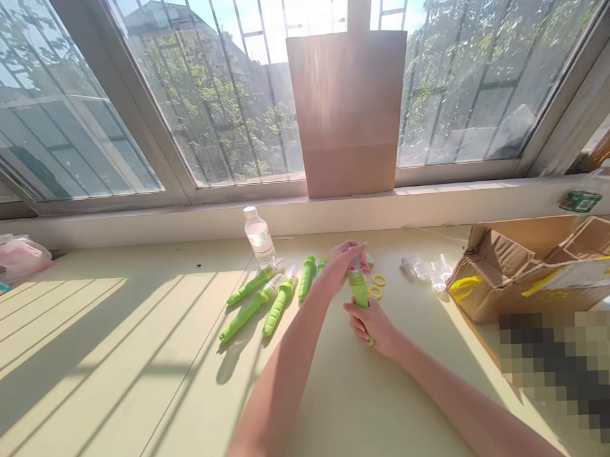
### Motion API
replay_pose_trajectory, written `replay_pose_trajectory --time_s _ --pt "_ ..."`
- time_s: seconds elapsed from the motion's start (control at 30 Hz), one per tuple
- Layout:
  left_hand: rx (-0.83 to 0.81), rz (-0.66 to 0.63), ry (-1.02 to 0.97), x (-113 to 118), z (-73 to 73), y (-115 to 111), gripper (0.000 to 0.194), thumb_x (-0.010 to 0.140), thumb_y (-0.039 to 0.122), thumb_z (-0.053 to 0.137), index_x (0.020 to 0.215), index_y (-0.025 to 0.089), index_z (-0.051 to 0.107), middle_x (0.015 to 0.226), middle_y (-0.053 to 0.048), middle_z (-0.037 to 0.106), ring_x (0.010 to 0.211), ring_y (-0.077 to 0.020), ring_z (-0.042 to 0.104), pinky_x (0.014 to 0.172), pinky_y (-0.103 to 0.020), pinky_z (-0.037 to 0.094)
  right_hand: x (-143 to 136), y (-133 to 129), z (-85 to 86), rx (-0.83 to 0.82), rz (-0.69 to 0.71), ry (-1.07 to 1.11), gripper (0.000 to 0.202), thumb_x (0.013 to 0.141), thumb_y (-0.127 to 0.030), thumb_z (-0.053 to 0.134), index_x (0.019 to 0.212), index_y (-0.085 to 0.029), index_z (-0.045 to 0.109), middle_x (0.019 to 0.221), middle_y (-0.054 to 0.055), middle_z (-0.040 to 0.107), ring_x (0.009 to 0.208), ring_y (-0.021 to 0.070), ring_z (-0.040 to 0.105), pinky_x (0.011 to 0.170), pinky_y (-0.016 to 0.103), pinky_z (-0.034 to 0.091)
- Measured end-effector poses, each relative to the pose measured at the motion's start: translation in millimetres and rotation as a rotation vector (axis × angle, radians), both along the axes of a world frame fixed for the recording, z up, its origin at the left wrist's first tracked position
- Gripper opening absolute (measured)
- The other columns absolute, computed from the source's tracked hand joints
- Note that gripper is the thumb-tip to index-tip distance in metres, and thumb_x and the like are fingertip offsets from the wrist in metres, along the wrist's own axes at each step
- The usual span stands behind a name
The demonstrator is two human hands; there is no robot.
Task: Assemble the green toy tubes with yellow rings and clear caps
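My right hand (376, 326) is wrapped round the lower part of a green plastic stick (358, 286), held upright over the table. My left hand (339, 266) closes round the clear cap at its top. To the left lie several similar green sticks (278, 311), some with clear caps on their ends. A couple more are partly hidden behind my left wrist. Two yellow rings (379, 280) rest just right of the stick in my hands. Beyond them, several loose clear plastic caps (420, 270) are grouped near the cardboard box.
A clear bottle with a white cap (259, 238) stands behind the sticks. An open cardboard box (531, 280) sits at the right, with another plastic bottle (584, 191) behind it. A pink plastic bag (18, 257) lies far left. A cardboard sheet (350, 113) leans against the window.
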State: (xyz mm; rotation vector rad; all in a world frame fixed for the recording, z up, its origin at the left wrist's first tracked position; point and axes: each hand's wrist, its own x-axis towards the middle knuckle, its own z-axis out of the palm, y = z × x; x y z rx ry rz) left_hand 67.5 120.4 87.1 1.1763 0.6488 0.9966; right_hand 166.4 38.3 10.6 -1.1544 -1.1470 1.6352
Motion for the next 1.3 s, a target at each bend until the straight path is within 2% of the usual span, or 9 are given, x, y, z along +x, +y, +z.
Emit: replay_pose_trajectory --time_s 0.13,0.33,0.5,0.67,0.77,0.9,1.07,1.17,1.3 --pt "-0.037 -0.035 0.105 -2 2.2 -3 0.051 0.066 0.03 0.088 0.106 0.022 0.058 0.094 -0.006 0.071 0.084 -0.0205 0.07 0.072 -0.032 0.054 1 5 -7.2 0.054 -0.11 0.063 0.035 0.077 -0.041 0.064 0.067 -0.026 0.034 0.042 -0.012 0.035 0.034 0.0076 0.029 0.036 0.024 0.026" --pt "0.029 -0.118 0.258 -13 1.4 -1 0.049 0.067 0.035 0.087 0.108 0.023 0.063 0.1 -0.009 0.073 0.089 -0.0215 0.071 0.071 -0.029 0.053 3 10 -9.9 0.067 -0.176 0.055 0.04 0.074 -0.05 0.069 0.07 -0.026 0.038 0.046 -0.01 0.042 0.037 0.0087 0.037 0.039 0.025 0.031" --pt "0.035 0.013 0.346 -16 7.9 -1 0.044 0.063 0.031 0.09 0.097 0.022 0.064 0.087 -0.006 0.072 0.076 -0.0197 0.07 0.058 -0.024 0.049 1 8 -4.4 0.097 -0.128 0.09 0.041 0.074 -0.058 0.072 0.078 -0.022 0.052 0.064 -0.003 0.057 0.053 0.0124 0.054 0.049 0.027 0.045" --pt "-0.011 0.217 0.44 -27 12.5 4 0.043 0.053 0.021 0.093 0.083 0.021 0.062 0.067 -0.001 0.067 0.059 -0.0162 0.063 0.047 -0.021 0.04 1 6 1.9 0.13 -0.093 0.071 0.046 0.071 -0.062 0.074 0.084 -0.02 0.059 0.076 0.0 0.057 0.071 0.0157 0.06 0.058 0.029 0.052" --pt "0.037 0.329 0.617 -40 12.7 11 0.039 0.055 0.024 0.091 0.082 0.021 0.063 0.064 -0.001 0.064 0.058 -0.0175 0.062 0.045 -0.022 0.037 2 6 1.1 0.125 -0.091 0.078 0.044 0.075 -0.06 0.071 0.087 -0.02 0.06 0.079 0.0 0.057 0.071 0.0159 0.06 0.056 0.029 0.053" --pt "0.15 0.535 1.119 -61 9.5 20 0.031 0.064 0.028 0.083 0.085 0.022 0.061 0.073 -0.001 0.064 0.066 -0.0188 0.062 0.05 -0.024 0.039 3 8 -4.2 0.095 -0.076 0.103 0.041 0.076 -0.058 0.071 0.084 -0.02 0.059 0.076 -0.001 0.057 0.067 0.0145 0.059 0.053 0.028 0.052" --pt "0.112 0.487 1.427 -83 4.6 25 0.024 0.067 0.024 0.075 0.085 0.021 0.059 0.088 -0.006 0.07 0.085 -0.0255 0.066 0.067 -0.029 0.046 4 12 -9.5 0.084 -0.053 0.112 0.037 0.076 -0.054 0.073 0.082 -0.02 0.06 0.075 -0.001 0.058 0.065 0.0146 0.059 0.052 0.029 0.052" --pt "0.115 0.466 1.576 -87 2.1 28 0.026 0.075 0.029 0.069 0.097 0.02 0.059 0.109 -0.012 0.07 0.1 -0.0274 0.066 0.075 -0.032 0.047 3 11 -8.3 0.076 -0.057 0.112 0.035 0.076 -0.052 0.073 0.082 -0.02 0.06 0.073 -0.001 0.059 0.064 0.0145 0.059 0.051 0.029 0.052" --pt "0.078 0.49 1.702 -87 -2.1 35 0.034 0.082 0.032 0.064 0.112 0.018 0.057 0.116 -0.016 0.068 0.106 -0.0285 0.066 0.076 -0.032 0.046 3 10 -5.1 0.069 -0.057 0.12 0.033 0.075 -0.05 0.073 0.081 -0.02 0.06 0.073 -0.001 0.059 0.063 0.0142 0.059 0.051 0.028 0.052"
